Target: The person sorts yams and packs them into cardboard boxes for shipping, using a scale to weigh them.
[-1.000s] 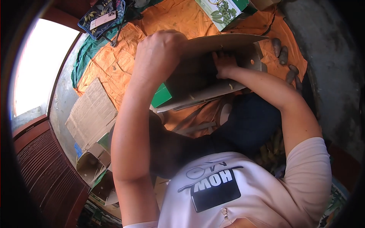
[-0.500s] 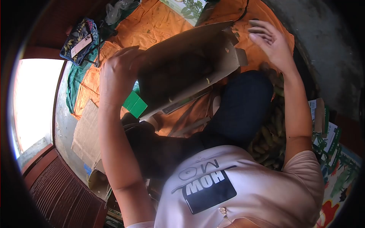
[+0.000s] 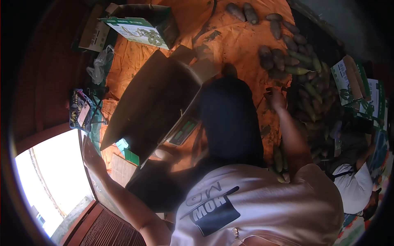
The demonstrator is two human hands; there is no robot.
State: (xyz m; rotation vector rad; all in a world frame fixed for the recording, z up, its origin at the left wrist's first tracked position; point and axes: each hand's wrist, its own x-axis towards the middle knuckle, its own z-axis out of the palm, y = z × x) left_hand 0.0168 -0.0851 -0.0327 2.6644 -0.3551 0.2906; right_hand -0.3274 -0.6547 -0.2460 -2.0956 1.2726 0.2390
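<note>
An open cardboard box [image 3: 158, 94], dark inside, stands tilted in front of me with its flaps up. Partly under its near edge shows a digital scale [image 3: 183, 130] with a green display. Off the box's left side is my left hand [image 3: 93, 158], fingers stretched out and nothing in them. My right hand [image 3: 276, 99] is low over the orange sheet, beside a pile of long brown and green root-like vegetables [image 3: 310, 88]. Its fingers are in shadow but look apart, and I see nothing held. My bent knee [image 3: 230, 119] stands between box and right hand.
A printed green-and-white box [image 3: 141, 33] stands at the back, with a plastic bag [image 3: 100, 65] nearby. On the left lies a phone [image 3: 83, 114] on a patterned case. More printed cartons [image 3: 349, 78] are at the right. Another person's white sleeve [image 3: 349, 188] shows lower right.
My left hand has come off the box and moved left. My right hand has moved down toward the vegetables. The view has shifted, bringing the pile and the other person into sight.
</note>
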